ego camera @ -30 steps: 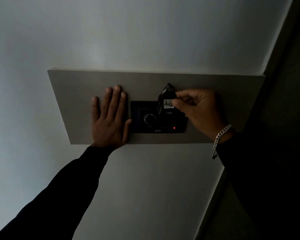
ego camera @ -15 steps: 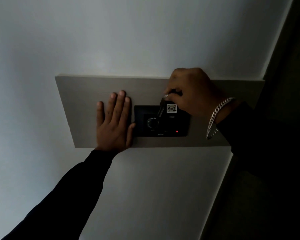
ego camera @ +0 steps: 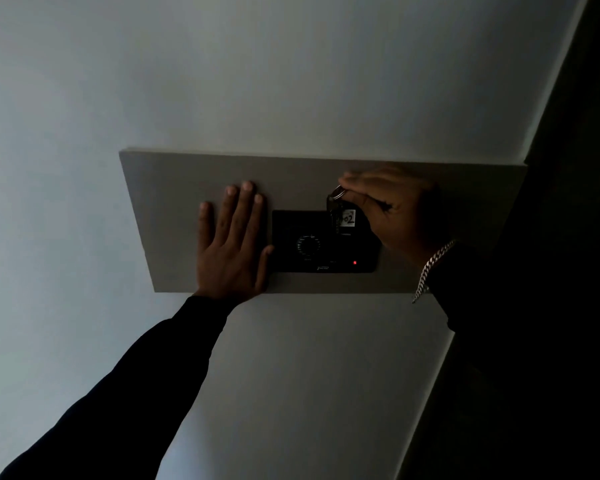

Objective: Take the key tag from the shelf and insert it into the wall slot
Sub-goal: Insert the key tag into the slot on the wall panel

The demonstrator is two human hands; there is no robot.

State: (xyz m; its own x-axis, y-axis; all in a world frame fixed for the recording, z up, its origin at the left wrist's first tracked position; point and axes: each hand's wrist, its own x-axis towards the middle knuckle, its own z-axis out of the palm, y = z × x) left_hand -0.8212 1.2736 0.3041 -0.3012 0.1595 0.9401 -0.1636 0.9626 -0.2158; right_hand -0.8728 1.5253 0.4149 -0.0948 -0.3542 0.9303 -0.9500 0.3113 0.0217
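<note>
A dark key tag (ego camera: 344, 220) with a white "402" label stands upright at the top right of a black wall unit (ego camera: 323, 242). That unit has a round dial and a small red light. My right hand (ego camera: 392, 216) pinches the metal ring at the top of the tag from above. Whether the tag's lower end sits inside the slot I cannot tell in the dim light. My left hand (ego camera: 232, 244) lies flat, fingers spread, on the grey panel (ego camera: 174, 202) just left of the unit.
The grey panel is mounted on a pale wall (ego camera: 291, 81). A dark door frame or wall edge (ego camera: 551, 237) runs down the right side. A silver bracelet (ego camera: 430, 268) hangs on my right wrist. The room is dim.
My right hand shifted from the tag's side to above it, now gripping the ring at its top. The tag sits lower against the wall unit. My left hand stayed flat on the panel.
</note>
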